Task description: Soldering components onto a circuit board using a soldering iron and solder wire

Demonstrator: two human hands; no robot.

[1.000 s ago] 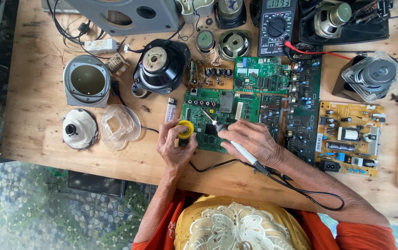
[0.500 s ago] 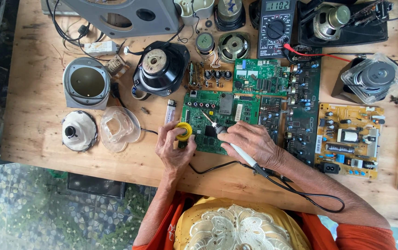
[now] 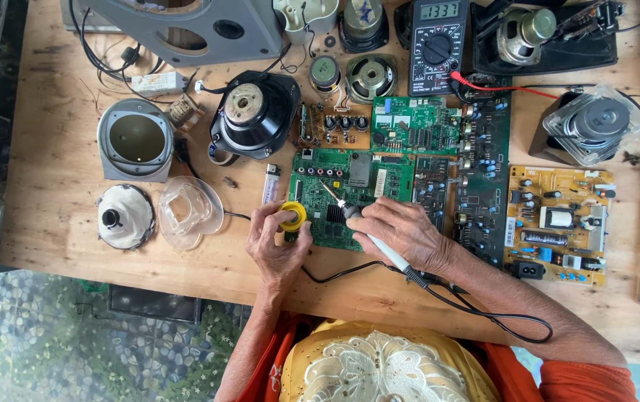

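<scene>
Wooden tabletop [image 3: 52, 156] packed with speaker parts and boards. Right hand [image 3: 402, 234] is pinched around a soldering iron [image 3: 357, 219], tip on the green circuit board [image 3: 350, 197] near the front edge. Left hand [image 3: 275, 242] pinches a yellow solder spool [image 3: 293, 216] at the board's left edge; a multimeter [image 3: 437, 45] sits at the back edge.

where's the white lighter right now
In the head view the white lighter lies on the wooden table, just left of the green circuit board and above the left hand.

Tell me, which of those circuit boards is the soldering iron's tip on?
The green board nearest the person, under the right hand; the others lie untouched.
</scene>
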